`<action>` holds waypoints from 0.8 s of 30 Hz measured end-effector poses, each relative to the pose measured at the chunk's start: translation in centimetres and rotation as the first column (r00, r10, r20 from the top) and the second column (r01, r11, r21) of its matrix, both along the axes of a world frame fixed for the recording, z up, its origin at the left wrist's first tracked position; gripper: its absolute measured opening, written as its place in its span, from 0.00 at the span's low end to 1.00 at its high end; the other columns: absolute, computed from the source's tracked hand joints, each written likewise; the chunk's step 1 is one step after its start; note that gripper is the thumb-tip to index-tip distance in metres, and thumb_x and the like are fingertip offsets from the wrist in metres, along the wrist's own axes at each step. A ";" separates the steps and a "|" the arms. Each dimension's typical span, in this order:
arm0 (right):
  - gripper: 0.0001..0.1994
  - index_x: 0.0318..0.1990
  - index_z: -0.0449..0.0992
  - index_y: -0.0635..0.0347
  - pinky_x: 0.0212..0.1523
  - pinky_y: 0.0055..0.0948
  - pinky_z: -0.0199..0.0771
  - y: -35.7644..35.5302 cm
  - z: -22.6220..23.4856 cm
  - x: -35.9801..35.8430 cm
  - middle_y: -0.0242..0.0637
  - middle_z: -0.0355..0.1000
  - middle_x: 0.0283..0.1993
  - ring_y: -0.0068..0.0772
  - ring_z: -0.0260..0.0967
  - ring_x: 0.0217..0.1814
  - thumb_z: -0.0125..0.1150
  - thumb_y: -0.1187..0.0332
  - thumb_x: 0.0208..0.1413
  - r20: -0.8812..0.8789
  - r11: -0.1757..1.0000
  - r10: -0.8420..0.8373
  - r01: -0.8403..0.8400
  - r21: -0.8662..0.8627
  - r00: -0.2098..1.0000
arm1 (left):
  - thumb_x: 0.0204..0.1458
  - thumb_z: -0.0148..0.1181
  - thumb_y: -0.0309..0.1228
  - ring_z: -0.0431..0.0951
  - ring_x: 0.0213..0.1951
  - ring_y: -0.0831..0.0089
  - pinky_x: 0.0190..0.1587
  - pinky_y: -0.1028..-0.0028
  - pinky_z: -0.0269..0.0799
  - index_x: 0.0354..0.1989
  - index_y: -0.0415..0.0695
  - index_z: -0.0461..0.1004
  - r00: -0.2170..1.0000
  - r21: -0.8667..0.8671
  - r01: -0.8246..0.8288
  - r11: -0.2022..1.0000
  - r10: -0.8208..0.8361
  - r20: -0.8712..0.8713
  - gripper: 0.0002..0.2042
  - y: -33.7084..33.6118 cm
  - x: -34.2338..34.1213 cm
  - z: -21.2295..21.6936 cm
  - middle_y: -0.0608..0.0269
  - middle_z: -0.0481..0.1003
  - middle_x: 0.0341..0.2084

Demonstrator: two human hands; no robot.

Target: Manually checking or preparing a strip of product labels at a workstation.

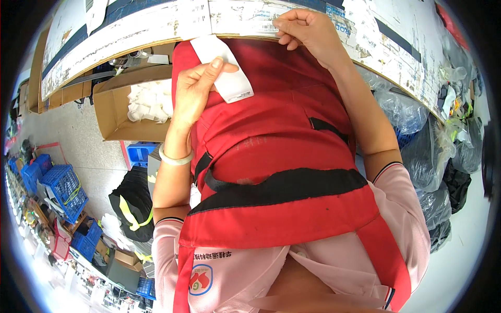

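Head view: the left hand (195, 88) holds a white rectangular label (223, 69) in front of the red apron (276, 151), its grip pinching the label between thumb and bent fingers, near the worktop's front edge. A pale bangle (175, 158) sits on that wrist. The right hand (305, 28) rests at the front edge of the worktop (156, 23), its grip curled shut with the fingertips pressing on that edge; whether it holds anything cannot be told. Left of the apron, below the worktop, stands an open cardboard box (112, 112) of white pieces (148, 101). Blue crates (62, 188) stand on the floor farther left.
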State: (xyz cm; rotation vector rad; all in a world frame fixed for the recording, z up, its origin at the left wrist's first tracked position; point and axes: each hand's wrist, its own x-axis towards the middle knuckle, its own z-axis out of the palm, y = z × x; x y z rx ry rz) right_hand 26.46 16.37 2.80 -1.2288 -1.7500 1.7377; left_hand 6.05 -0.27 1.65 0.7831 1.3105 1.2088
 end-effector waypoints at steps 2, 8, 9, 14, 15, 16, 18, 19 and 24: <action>0.10 0.39 0.77 0.64 0.27 0.14 0.71 0.1 0.0 -0.3 0.31 0.74 0.29 0.16 0.70 0.27 0.60 0.66 0.57 0.004 1.000 0.006 -0.006 -0.001 1.000 | 0.60 0.53 0.40 0.74 0.27 0.82 0.30 0.83 0.69 0.36 0.36 0.80 1.000 -0.015 0.001 1.000 -0.001 0.009 0.17 0.1 0.0 0.1 0.63 0.79 0.26; 0.10 0.38 0.77 0.65 0.26 0.13 0.71 0.2 -0.7 -0.9 0.31 0.73 0.28 0.16 0.70 0.27 0.60 0.65 0.57 0.024 0.999 0.022 -0.023 0.044 0.999 | 0.59 0.55 0.39 0.72 0.25 0.84 0.28 0.84 0.67 0.36 0.38 0.81 1.000 -0.030 0.023 0.999 -0.024 -0.017 0.15 0.0 -0.3 -0.9 0.67 0.78 0.24; 0.11 0.38 0.77 0.65 0.26 0.13 0.71 0.2 -0.7 -0.9 0.30 0.73 0.28 0.16 0.69 0.26 0.61 0.65 0.57 0.027 0.998 0.025 -0.026 0.060 0.999 | 0.59 0.55 0.39 0.71 0.25 0.85 0.27 0.84 0.66 0.35 0.39 0.81 0.999 -0.031 0.028 0.999 -0.029 -0.024 0.15 0.0 -0.4 -1.0 0.68 0.77 0.23; 0.09 0.36 0.76 0.67 0.23 0.16 0.71 0.4 -0.2 -1.0 0.34 0.73 0.27 0.19 0.70 0.24 0.59 0.68 0.56 0.020 1.000 0.013 -0.014 0.012 1.000 | 0.58 0.55 0.39 0.69 0.23 0.86 0.26 0.84 0.64 0.35 0.40 0.81 1.000 -0.025 0.003 1.000 -0.003 -0.002 0.15 0.1 0.0 -1.0 0.69 0.76 0.22; 0.08 0.33 0.75 0.71 0.21 0.20 0.71 0.4 0.0 -1.1 0.37 0.73 0.25 0.23 0.70 0.22 0.59 0.71 0.56 0.008 0.999 0.002 -0.001 -0.034 1.000 | 0.58 0.56 0.39 0.69 0.22 0.86 0.25 0.84 0.64 0.35 0.40 0.81 1.000 -0.030 0.007 1.000 -0.007 0.003 0.14 0.1 -0.1 -1.1 0.69 0.76 0.21; 0.08 0.33 0.75 0.71 0.21 0.20 0.71 0.4 0.0 -1.1 0.37 0.73 0.25 0.23 0.70 0.22 0.59 0.71 0.56 0.007 0.999 0.003 -0.003 -0.035 1.000 | 0.58 0.56 0.39 0.69 0.22 0.86 0.25 0.84 0.64 0.35 0.40 0.81 1.000 -0.031 0.006 1.000 -0.006 0.003 0.14 0.0 -0.1 -1.1 0.69 0.76 0.21; 0.08 0.33 0.75 0.70 0.21 0.19 0.71 0.4 0.0 -1.1 0.37 0.73 0.25 0.22 0.70 0.22 0.59 0.71 0.56 -0.004 0.999 0.000 -0.001 -0.037 1.000 | 0.58 0.56 0.39 0.69 0.22 0.85 0.25 0.84 0.64 0.35 0.40 0.81 1.000 -0.023 0.018 1.000 -0.019 -0.009 0.14 0.0 0.0 -1.2 0.68 0.76 0.21; 0.08 0.33 0.75 0.70 0.21 0.19 0.71 0.4 0.0 -1.1 0.37 0.73 0.25 0.22 0.70 0.22 0.59 0.71 0.56 -0.004 0.999 0.000 0.000 -0.037 1.000 | 0.58 0.56 0.39 0.69 0.22 0.85 0.25 0.84 0.64 0.35 0.40 0.81 1.000 -0.023 0.019 1.000 -0.019 -0.009 0.14 0.0 0.0 -1.2 0.68 0.76 0.21; 0.08 0.33 0.75 0.71 0.21 0.19 0.72 0.4 -0.2 -1.1 0.37 0.73 0.25 0.23 0.70 0.22 0.59 0.71 0.56 0.005 1.000 0.006 -0.006 -0.026 1.000 | 0.58 0.56 0.38 0.69 0.21 0.84 0.25 0.83 0.65 0.35 0.40 0.81 1.000 -0.032 0.013 0.999 -0.013 0.013 0.14 0.0 0.2 -1.2 0.68 0.76 0.21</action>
